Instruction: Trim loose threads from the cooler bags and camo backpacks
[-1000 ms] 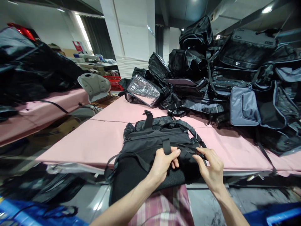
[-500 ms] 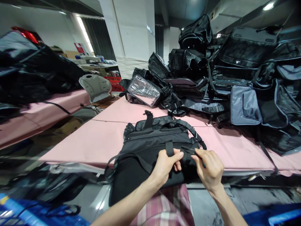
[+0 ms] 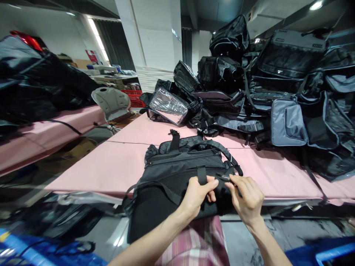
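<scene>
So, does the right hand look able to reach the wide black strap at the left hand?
Probably yes: the wide black strap lies close by. But the left hand covers its lower end, and the right hand itself seems to pinch a small dark piece.

Two hands [image 3: 195, 192], one handled backpack [image 3: 180, 168], two pink tables [image 3: 102, 166], one chair [image 3: 112, 103]

Bare forearms [image 3: 155, 234]; plaid garment [image 3: 195, 244] in maroon, pink and cream, its cut hard to tell.
</scene>
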Motion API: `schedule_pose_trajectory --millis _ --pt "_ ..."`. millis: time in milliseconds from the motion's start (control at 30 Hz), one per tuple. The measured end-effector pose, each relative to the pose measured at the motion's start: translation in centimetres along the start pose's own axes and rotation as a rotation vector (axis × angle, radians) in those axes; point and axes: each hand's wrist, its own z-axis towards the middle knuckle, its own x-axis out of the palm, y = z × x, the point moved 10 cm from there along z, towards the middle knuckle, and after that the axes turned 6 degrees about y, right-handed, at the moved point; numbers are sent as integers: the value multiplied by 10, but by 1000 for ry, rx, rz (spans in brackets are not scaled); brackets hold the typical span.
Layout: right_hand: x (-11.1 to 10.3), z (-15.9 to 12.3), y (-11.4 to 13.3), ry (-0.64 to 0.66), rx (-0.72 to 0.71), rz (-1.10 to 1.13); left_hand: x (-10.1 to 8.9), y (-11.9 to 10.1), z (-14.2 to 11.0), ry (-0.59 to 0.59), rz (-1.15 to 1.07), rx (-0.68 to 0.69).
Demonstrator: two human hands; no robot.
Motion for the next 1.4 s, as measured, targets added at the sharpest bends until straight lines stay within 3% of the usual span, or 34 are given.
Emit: schedule_pose_trajectory --millis 300,600,800,1000,1067,1233,1400 --pt "-5 -10 -26 -34 113 178 -5 0 3 -17 19 -5" --pt "0 -2 -4 8 27 -1 3 7 5 1 20 -19" --pt "-1 -6 -16 9 61 26 0 5 5 0 25 -24" --pt "4 -4 -9 40 37 1 3 8 8 25 44 -22" --pt "5 -4 -24 39 125 105 4 9 9 33 41 -33" --pt "16 -23 -87 -11 623 505 0 13 7 16 8 -50" --pt "59 -25 -68 258 698 720 3 19 7 43 25 -79"
